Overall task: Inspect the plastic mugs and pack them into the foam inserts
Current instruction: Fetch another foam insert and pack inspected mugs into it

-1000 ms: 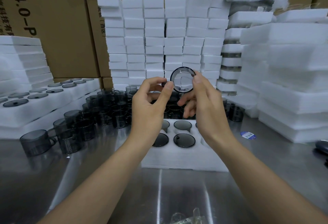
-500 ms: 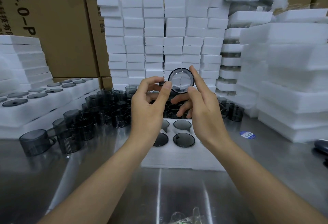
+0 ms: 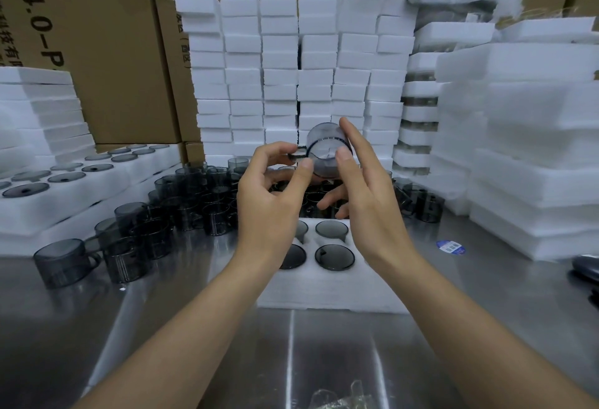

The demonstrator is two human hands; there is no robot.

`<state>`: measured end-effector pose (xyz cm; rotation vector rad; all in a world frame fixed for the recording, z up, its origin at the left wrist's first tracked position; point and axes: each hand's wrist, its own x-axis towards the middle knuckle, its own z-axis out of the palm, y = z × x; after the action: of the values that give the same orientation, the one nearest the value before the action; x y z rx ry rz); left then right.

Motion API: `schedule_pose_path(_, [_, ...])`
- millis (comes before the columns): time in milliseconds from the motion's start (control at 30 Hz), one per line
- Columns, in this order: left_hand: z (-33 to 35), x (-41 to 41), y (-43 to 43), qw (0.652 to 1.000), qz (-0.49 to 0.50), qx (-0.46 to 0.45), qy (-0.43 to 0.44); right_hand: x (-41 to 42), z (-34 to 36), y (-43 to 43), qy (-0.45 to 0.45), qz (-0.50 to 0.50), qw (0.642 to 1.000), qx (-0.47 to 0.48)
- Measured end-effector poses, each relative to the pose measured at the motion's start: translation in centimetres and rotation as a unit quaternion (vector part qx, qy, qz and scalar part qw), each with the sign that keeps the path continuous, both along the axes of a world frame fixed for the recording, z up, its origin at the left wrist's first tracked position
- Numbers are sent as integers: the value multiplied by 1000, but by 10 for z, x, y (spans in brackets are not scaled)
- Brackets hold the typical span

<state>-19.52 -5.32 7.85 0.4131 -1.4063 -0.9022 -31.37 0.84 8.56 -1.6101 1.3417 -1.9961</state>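
Light: even, cool, from overhead; your view is bright. Worktop point(image 3: 324, 360) carries long pale glare streaks running toward you. Foam stacks point(image 3: 534, 117) at right are nearly blown out and soft. Shadows faint. Edges bow outward. Your fingers point(image 3: 355, 142) and mug point(image 3: 324, 149) are slightly smeared.
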Motion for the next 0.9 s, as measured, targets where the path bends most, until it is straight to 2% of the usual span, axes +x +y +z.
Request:
schedule_pose_path(233, [-4,-3,1,996,30,-60,-51,1,3,1,-59,6,998,3])
schedule_pose_path(400, [-6,-3,0,996,28,-72,-53,0,2,1,-91,29,995,6])
schedule_pose_path(567, [-5,-3,-3,995,8,-60,-75,-4,-3,-5,-133,68,988,49])
schedule_pose_path(667, [-7,-3,-3,992,35,-80,-86,-7,-3,-9,-168,89,977,95])
schedule_pose_path(900, [-5,1,-8,986,81,-107,-103,-8,-6,-10,-156,69,980,99])
